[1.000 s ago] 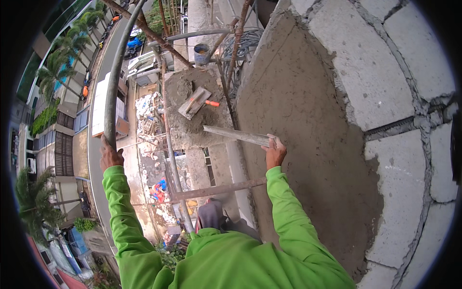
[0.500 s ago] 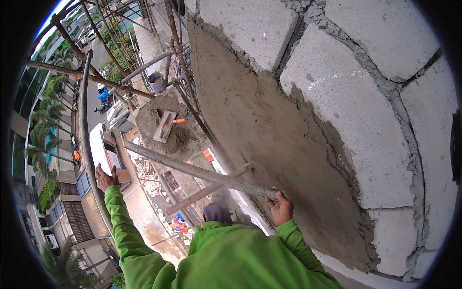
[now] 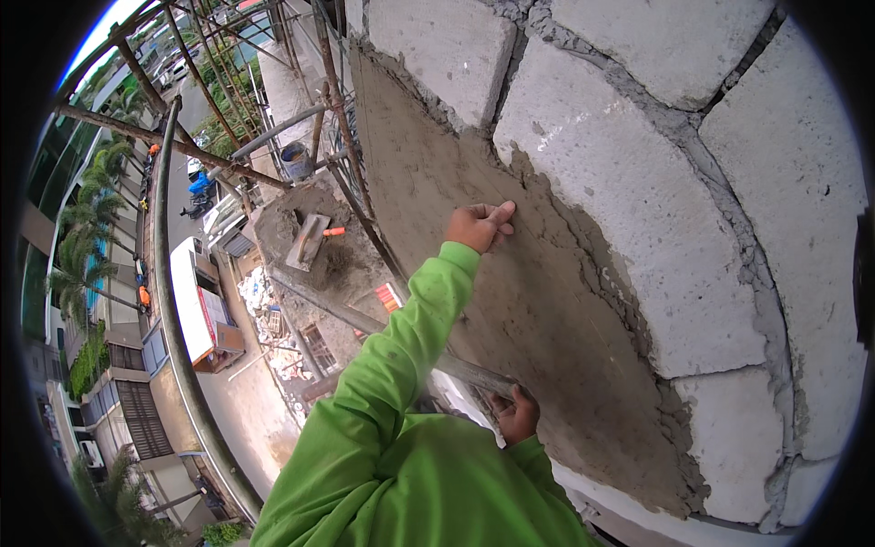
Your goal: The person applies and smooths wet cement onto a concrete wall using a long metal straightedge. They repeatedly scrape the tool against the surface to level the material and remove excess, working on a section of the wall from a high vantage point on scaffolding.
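My right hand (image 3: 518,415) is wrapped round the near end of a long, grey, mortar-smeared straightedge (image 3: 474,369), which slopes away to the upper left, partly behind my left sleeve. Stretched across my body, my left hand (image 3: 480,226) is at the freshly plastered wall (image 3: 428,164). Its thumb and fingers are pinched together close to the brown mortar; whether anything small is between them I cannot make out. A rectangular plastering trowel (image 3: 306,244) with an orange handle lies on heaped wet mortar (image 3: 314,202) ahead of me.
Large pale blocks (image 3: 629,201) with rough mortar joints rise at the right. Bamboo scaffold poles (image 3: 219,100) and a curved grey rail (image 3: 169,273) stand at the left, above a street far below. A bucket (image 3: 296,159) sits beyond the mortar. A white truck (image 3: 200,301) is parked below.
My left hand has left the grey rail and swung right to the plastered wall, its fingers now pinched. My right hand, still on the straightedge, has shifted slightly left and down.
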Available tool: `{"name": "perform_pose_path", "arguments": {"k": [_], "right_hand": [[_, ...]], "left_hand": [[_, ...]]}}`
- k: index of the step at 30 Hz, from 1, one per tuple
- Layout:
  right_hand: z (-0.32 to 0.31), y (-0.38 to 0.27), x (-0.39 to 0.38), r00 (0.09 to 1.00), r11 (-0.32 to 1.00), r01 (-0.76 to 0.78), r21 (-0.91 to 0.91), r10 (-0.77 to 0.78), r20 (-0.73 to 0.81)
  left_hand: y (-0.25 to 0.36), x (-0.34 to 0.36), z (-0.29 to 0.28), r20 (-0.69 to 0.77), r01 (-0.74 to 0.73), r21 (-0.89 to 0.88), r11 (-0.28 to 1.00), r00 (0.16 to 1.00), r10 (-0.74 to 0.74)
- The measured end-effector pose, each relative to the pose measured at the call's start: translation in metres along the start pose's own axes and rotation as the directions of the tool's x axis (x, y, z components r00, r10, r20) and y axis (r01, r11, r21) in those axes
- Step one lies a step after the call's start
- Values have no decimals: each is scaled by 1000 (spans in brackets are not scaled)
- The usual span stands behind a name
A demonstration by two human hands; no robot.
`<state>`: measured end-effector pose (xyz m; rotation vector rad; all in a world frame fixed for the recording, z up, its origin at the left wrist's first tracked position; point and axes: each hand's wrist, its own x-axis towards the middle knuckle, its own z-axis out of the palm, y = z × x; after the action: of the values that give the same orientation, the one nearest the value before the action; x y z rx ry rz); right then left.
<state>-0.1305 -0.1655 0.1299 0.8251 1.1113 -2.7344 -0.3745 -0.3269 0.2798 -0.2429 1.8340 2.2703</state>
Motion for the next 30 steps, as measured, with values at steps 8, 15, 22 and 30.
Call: {"name": "perform_pose_path", "arguments": {"k": [8, 15, 22, 30], "right_hand": [[-21, -14, -6, 999, 1000, 27, 9, -26, -47], [-27, -19, -13, 999, 999, 24, -40, -25, -37], [-44, -12, -12, 1000, 998, 9, -64, -8, 15], [-40, -15, -21, 998, 988, 56, -144, -57, 2]], "left_hand": [[-6, 4, 1, 18, -21, -149, 989, 1000, 24], [-19, -23, -47, -98, -139, -55, 989, 986, 133], [-7, 59, -71, -359, -342, 626, 701, 671, 648], [20, 85, -61, -312, -186, 771, 609, 723, 616]]}}
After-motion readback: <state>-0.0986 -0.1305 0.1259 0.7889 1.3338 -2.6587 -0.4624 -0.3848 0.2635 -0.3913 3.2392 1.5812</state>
